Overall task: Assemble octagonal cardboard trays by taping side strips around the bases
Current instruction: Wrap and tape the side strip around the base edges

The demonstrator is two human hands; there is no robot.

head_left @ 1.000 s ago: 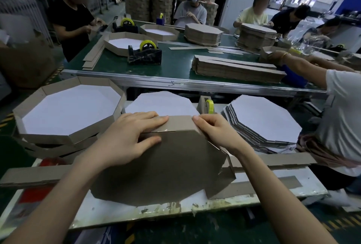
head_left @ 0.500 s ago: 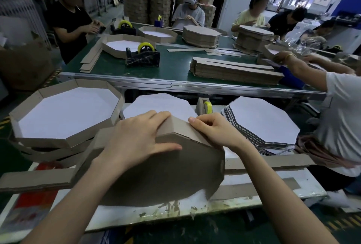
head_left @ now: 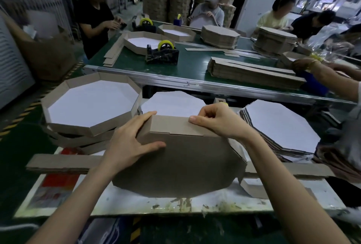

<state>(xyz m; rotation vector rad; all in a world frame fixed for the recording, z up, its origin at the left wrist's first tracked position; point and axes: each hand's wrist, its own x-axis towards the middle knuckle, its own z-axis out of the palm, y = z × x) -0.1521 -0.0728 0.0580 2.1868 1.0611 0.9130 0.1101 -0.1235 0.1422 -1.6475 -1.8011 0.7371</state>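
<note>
The octagonal base (head_left: 181, 165) stands tilted at the middle of the bench (head_left: 136, 202). Its brown face is towards the wearer, its six o'clock edge is on the bench top and its twelve o'clock edge is raised. A side strip (head_left: 172, 125) is folded along that raised edge and on down the three o'clock side.

The left hand (head_left: 130, 142) clamps strip and base together at the eleven o'clock corner, with the thumb flat on the brown face and the fingers (head_left: 146, 116) wrapped over the strip. The right hand (head_left: 218, 121) pinches the strip's top at one o'clock, its fingers curled. Whether tape already holds this stretch cannot be told.

The likeliest fault is the strip springing away from the edge if either hand lets go to fetch tape. A crease that misses its corner would leave a gap that tape only hides. Propped on one edge, the base could also skid towards six o'clock under downward pressure.

The finished tray (head_left: 91, 126) at ten o'clock sits just beside the left hand. The stack of bases (head_left: 281, 124) at two o'clock lies near the right hand. A wide elbow swing could knock either one.
</note>
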